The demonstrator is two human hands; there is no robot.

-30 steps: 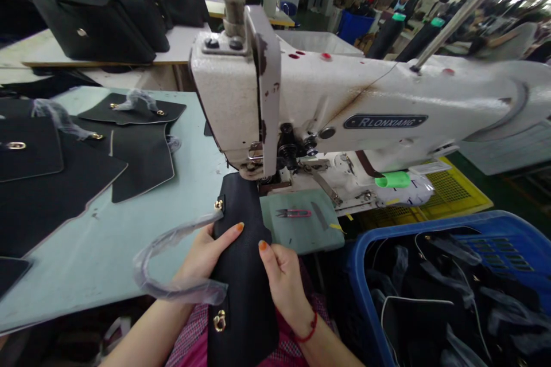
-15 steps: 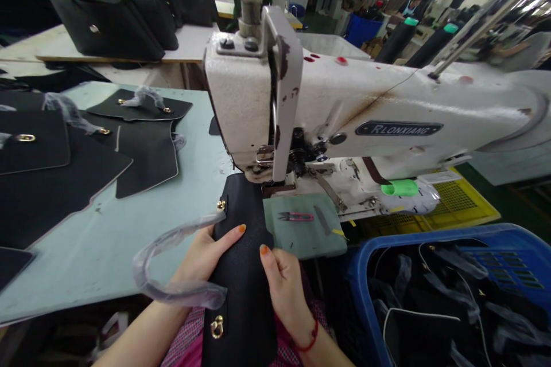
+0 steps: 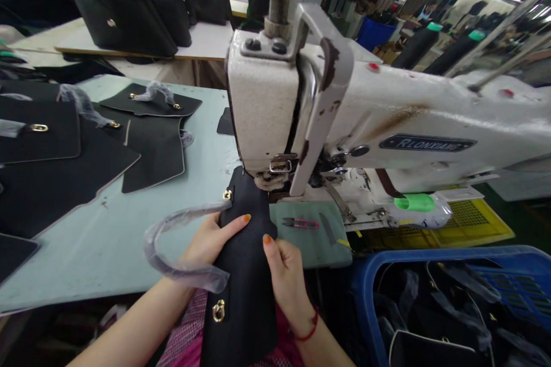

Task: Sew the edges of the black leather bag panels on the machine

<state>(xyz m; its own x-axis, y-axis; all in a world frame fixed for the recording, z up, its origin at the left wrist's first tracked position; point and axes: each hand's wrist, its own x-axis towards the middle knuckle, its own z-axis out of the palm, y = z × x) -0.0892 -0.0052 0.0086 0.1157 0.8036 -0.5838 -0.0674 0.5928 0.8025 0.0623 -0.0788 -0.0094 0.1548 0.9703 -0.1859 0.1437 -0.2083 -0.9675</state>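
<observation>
Blk panel (image 3: 247,264) points fwd, gold h/w (image 3: 218,311) & plastic-wrapped hdl (image 3: 155,248) on L.

The left hand (image 3: 209,242) and right hand (image 3: 287,275) grip opposite edges of a black bag panel (image 3: 247,266), its far end at the RLONXIANG sewing machine (image 3: 267,97). A plastic-wrapped handle (image 3: 160,255) loops left. Thread snips (image 3: 309,223) lie right; a blue basket (image 3: 456,254) stands near right, black handbags (image 3: 129,26) far left.

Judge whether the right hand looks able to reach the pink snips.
Probably yes: the pink snips lie uncovered just beyond the right hand, though it would first need to release the black panel.
</observation>
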